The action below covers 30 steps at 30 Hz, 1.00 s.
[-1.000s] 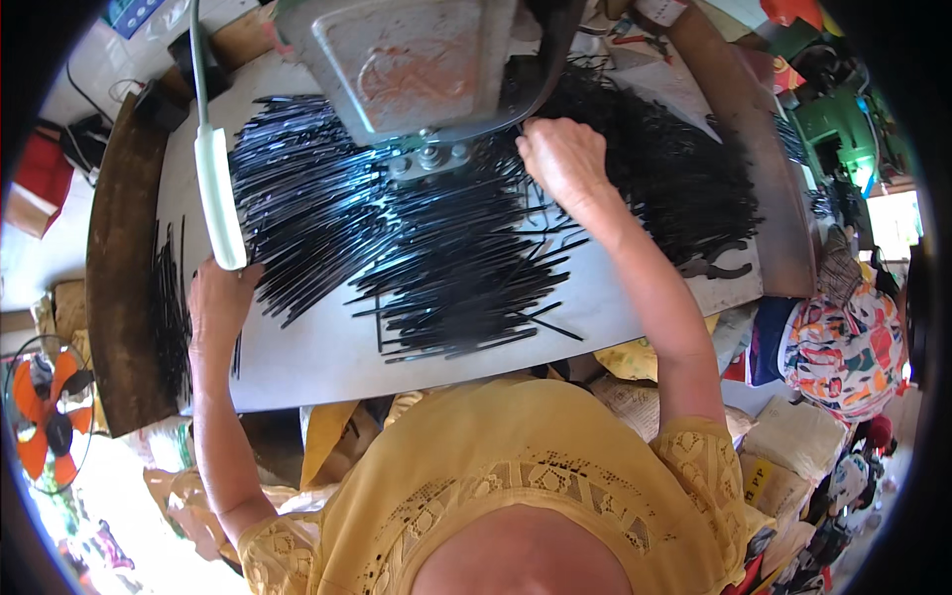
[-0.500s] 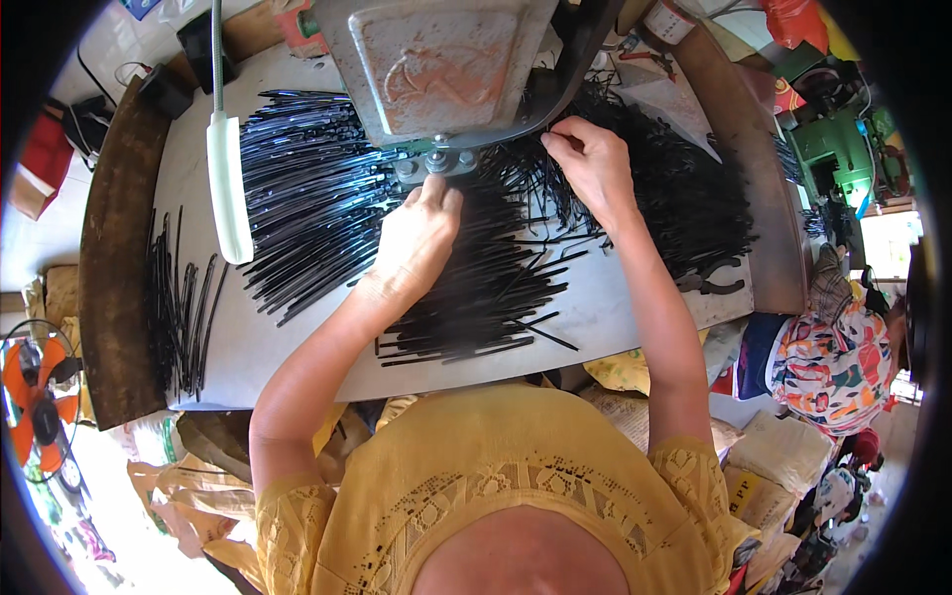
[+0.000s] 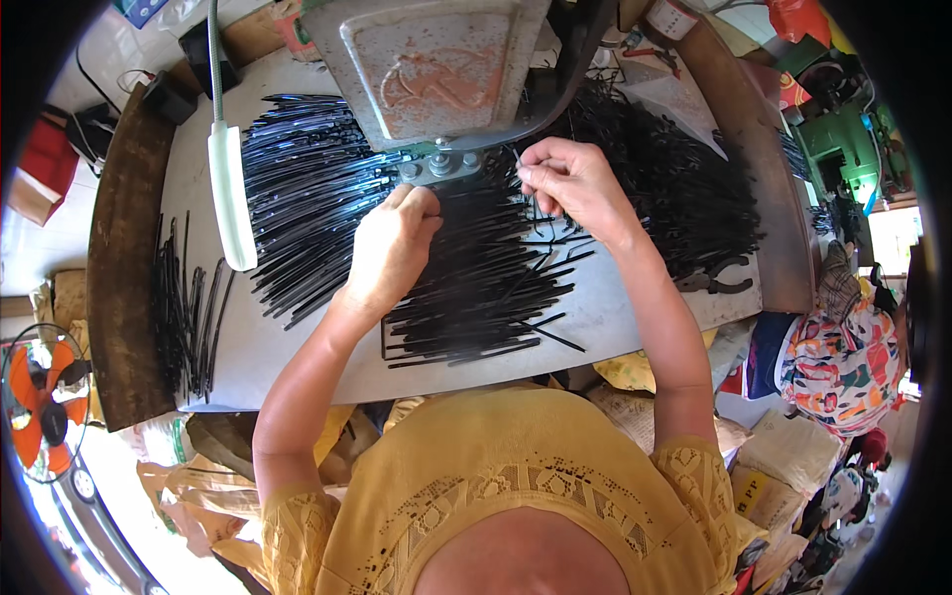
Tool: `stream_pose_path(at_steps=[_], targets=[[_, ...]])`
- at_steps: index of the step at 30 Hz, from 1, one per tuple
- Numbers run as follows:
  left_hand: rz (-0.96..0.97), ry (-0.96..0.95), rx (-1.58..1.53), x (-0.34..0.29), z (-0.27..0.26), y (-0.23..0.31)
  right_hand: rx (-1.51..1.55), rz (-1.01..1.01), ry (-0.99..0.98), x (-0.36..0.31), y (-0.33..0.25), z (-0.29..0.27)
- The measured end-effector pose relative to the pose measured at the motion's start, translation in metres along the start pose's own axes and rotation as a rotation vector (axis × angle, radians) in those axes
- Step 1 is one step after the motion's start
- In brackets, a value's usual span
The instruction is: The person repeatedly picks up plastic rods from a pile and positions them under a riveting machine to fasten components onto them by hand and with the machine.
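Press head (image 3: 436,164): left hand (image 3: 392,248) closed, steadying black strips (image 3: 476,288) beneath; right hand (image 3: 570,183) pinching one thin black strip (image 3: 531,203) beside, ready to hand.

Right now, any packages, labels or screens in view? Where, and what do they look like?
Cardboard box: top left behind the table, brown, flat-sided.
Labelled container: top edge right of the machine, round, white label with red.
Blue package: top left corner, only partly seen.
No screens visible.
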<state>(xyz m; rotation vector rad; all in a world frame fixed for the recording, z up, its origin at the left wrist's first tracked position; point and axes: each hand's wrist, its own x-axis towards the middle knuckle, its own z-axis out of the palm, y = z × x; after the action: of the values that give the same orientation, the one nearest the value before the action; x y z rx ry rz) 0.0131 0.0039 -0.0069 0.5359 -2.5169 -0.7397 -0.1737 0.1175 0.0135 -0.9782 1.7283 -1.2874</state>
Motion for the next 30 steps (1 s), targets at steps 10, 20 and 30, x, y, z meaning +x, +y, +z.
stream_pose_path(at_steps=[10, 20, 30], targets=[[-0.030, 0.010, -0.064, -0.006, -0.007, 0.008, 0.140, 0.029, -0.220, 0.005, -0.009, 0.042], [-0.025, 0.238, 0.027, 0.013, -0.010, -0.007, 0.254, 0.068, -0.101, 0.014, -0.005, 0.043], [-0.083, 0.178, 0.055, 0.018, -0.006, -0.002, 0.273, 0.107, -0.070, 0.016, -0.011, 0.046]])
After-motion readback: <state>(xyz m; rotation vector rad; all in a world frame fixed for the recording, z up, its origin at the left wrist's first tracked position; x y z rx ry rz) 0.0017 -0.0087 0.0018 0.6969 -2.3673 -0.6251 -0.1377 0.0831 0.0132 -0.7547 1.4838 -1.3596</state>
